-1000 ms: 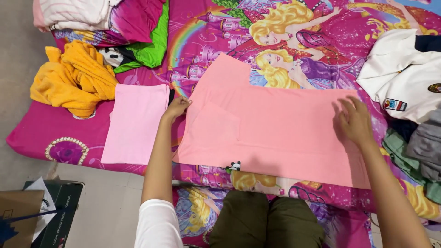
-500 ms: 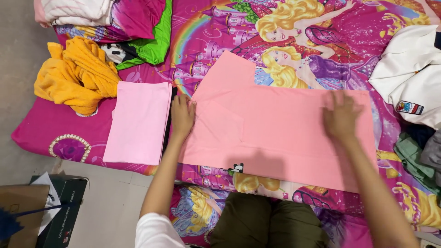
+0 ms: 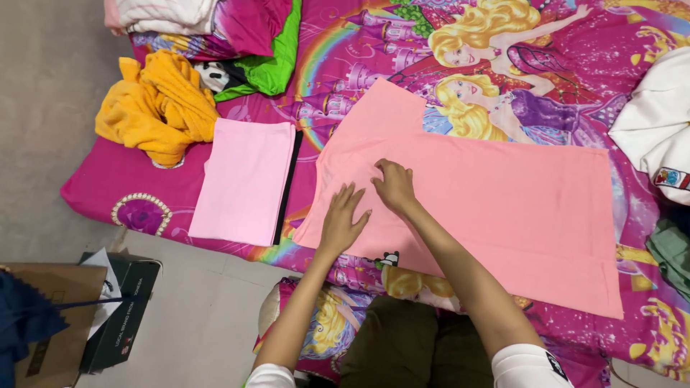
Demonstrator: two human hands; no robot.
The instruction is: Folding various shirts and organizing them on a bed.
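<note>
A salmon-pink garment (image 3: 503, 208) lies spread flat on a bright pink cartoon-print bedsheet (image 3: 359, 57). My left hand (image 3: 342, 218) rests flat on the garment's left part, fingers spread. Just to its right my right hand (image 3: 392, 185) presses on the same cloth, fingers bent and pointing left. The two hands lie close together, neither gripping anything. A folded light-pink cloth (image 3: 246, 179) with a dark edge lies on the sheet to the left of the garment.
A crumpled yellow towel (image 3: 158, 108) and a pile of green, magenta and white fabric (image 3: 237, 43) sit at the upper left. White clothing with a badge (image 3: 658, 129) lies at the right edge. A cardboard box (image 3: 50, 316) stands on the floor lower left.
My right hand swept left across the garment from its right side to the left part. My left hand slid a little right onto the cloth. The view shifted right.
</note>
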